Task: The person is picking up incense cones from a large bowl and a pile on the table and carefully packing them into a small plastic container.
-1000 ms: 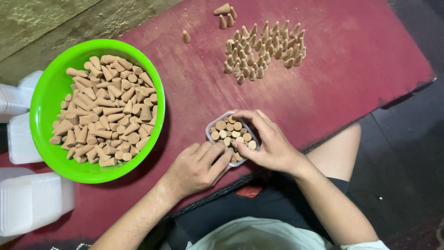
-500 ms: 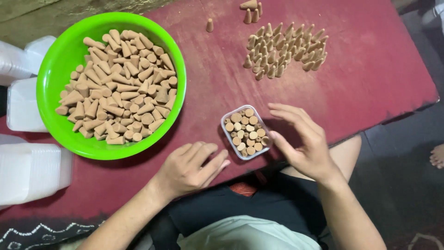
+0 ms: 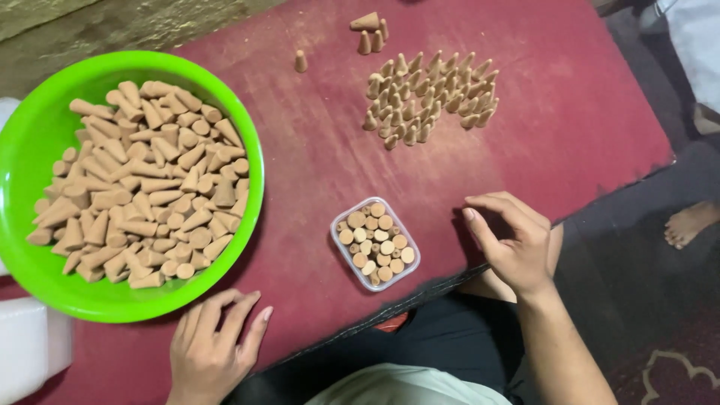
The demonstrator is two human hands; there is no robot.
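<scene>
A small clear plastic box (image 3: pixel 375 244) packed with upright tan cones sits on the red table (image 3: pixel 315 172) near its front edge. My right hand (image 3: pixel 510 244) rests to the right of the box, fingers curled loosely, holding nothing. My left hand (image 3: pixel 214 345) lies flat on the table at the lower left of the box, just below the green bowl (image 3: pixel 45 289), empty. The bowl is heaped with loose tan cones (image 3: pixel 142 184).
A cluster of upright cones (image 3: pixel 427 97) stands at the far middle of the table, with a few stray cones (image 3: pixel 367 34) beyond it. White plastic containers (image 3: pixel 30 349) sit at the left edge. Another person's bare foot (image 3: pixel 690 221) is on the floor at the right.
Both hands have let go of the small box and moved apart, the left one down-left, the right one to the right. The camera view has shifted closer.
</scene>
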